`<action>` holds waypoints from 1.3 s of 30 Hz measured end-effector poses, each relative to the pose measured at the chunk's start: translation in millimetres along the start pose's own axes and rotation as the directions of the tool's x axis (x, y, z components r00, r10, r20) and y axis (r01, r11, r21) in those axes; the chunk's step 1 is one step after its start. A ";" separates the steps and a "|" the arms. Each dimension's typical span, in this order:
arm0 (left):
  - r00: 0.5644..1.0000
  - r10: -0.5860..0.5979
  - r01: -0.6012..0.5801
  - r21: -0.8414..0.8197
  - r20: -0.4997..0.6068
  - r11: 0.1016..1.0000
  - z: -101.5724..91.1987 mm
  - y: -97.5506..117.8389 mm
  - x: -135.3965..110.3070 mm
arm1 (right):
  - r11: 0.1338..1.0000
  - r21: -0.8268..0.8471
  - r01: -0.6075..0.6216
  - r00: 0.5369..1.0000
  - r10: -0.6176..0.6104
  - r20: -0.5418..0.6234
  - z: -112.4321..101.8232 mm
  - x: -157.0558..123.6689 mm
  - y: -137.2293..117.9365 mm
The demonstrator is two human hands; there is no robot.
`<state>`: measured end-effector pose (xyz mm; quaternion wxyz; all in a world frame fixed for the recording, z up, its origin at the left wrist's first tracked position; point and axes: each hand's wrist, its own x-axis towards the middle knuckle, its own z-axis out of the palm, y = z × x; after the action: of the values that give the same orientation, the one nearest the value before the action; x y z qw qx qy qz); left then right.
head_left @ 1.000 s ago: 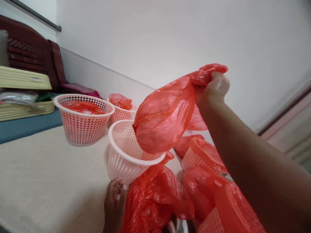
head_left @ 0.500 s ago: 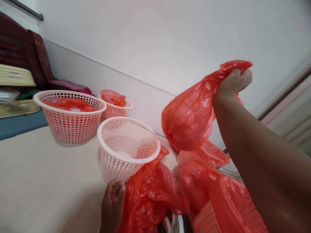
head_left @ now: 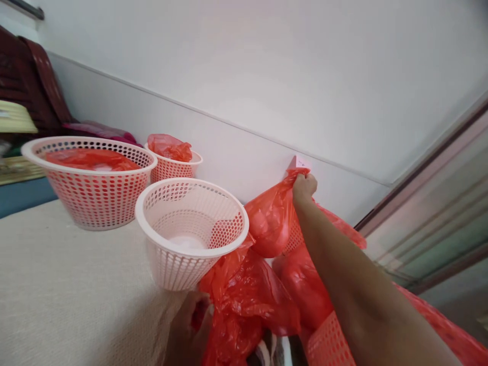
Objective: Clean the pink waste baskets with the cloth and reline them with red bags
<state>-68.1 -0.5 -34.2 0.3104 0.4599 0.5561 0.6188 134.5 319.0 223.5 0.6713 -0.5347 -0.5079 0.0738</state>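
My right hand (head_left: 305,185) grips the gathered top of a filled red plastic bag (head_left: 269,223). That bag hangs low near the wall, in front of a mesh basket (head_left: 294,236). At the bottom, my left hand (head_left: 190,325) has its fingers curled beside a crumpled red bag (head_left: 253,295); a red patch shows inside the curl, but what it holds is hidden. A white perforated basket (head_left: 192,246) with nothing in it stands just beyond my left hand. Right of the crumpled bag lies another rounded red bag (head_left: 305,284).
To the left, a larger white basket (head_left: 101,195) contains red plastic, as does a smaller basket (head_left: 171,168) behind it. A red-tinted basket (head_left: 331,343) is partly under my right arm. The white wall (head_left: 236,76) rises behind; yellow cases (head_left: 15,118) stand far left.
My right hand has brought the filled red bag down and left, toward the basket by the wall. My left hand has shifted slightly right. The view has turned a little to the right.
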 end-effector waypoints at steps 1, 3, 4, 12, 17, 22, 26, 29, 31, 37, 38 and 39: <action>0.999 -0.018 0.018 0.001 0.045 1.000 1.1 0.2 0.2 | 0.999 -0.037 -0.016 0.999 0.015 -0.032 0.0 -0.9 8.7; 0.991 -0.047 0.048 -0.012 0.122 0.999 2.4 -1.0 0.2 | 0.996 -0.081 -0.032 0.997 0.026 -0.066 0.3 -1.3 18.7; 0.988 -0.056 0.060 -0.021 0.147 0.998 2.8 -1.8 -0.2 | 0.996 -0.092 -0.023 0.997 0.016 -0.075 0.7 -0.6 20.1; 0.983 -0.109 0.116 -0.042 0.149 0.992 5.3 -0.8 -4.2 | 0.990 -0.111 0.092 0.993 -0.083 0.084 2.6 -23.9 20.5; 0.988 -0.062 0.068 -0.037 0.141 0.997 6.5 -2.9 -3.1 | 0.981 -0.173 0.083 0.898 0.001 0.439 -0.9 -109.2 66.1; 0.994 -0.048 0.049 -0.014 0.102 0.999 6.4 -8.5 -1.5 | 0.975 -0.198 0.105 0.848 0.016 0.530 -21.9 -179.2 81.0; 0.993 -0.037 0.038 -0.001 0.112 0.999 5.1 -13.4 0.0 | 0.965 -0.222 0.143 0.904 -0.036 0.427 -57.2 -216.3 81.1; 0.993 -0.061 0.063 -0.012 0.104 0.998 5.7 -16.4 -1.3 | 0.907 -0.360 0.217 0.893 -0.037 0.448 -78.9 -236.9 92.6; 0.992 -0.083 0.087 -0.030 0.097 0.996 6.9 -18.2 -2.9 | 0.864 -0.451 0.226 0.851 0.051 0.523 -84.0 -244.5 105.6; 0.992 -0.066 0.073 -0.056 0.111 0.996 8.5 -22.8 -3.9 | 0.811 -0.567 0.147 0.755 0.278 0.594 -57.4 -234.3 150.0; 0.993 -0.054 0.059 -0.046 0.105 0.997 8.6 -23.2 -3.4 | 0.813 -0.566 0.135 0.738 0.299 0.605 -50.0 -229.8 155.9; 0.994 -0.045 0.049 -0.034 0.101 0.998 8.8 -23.7 -3.0 | 0.821 -0.557 0.124 0.723 0.310 0.618 -42.5 -225.1 161.1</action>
<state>-61.9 4.8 -58.3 0.3606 0.4714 0.5393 0.5975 131.8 214.3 -36.3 0.2424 -0.6677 -0.6882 0.1480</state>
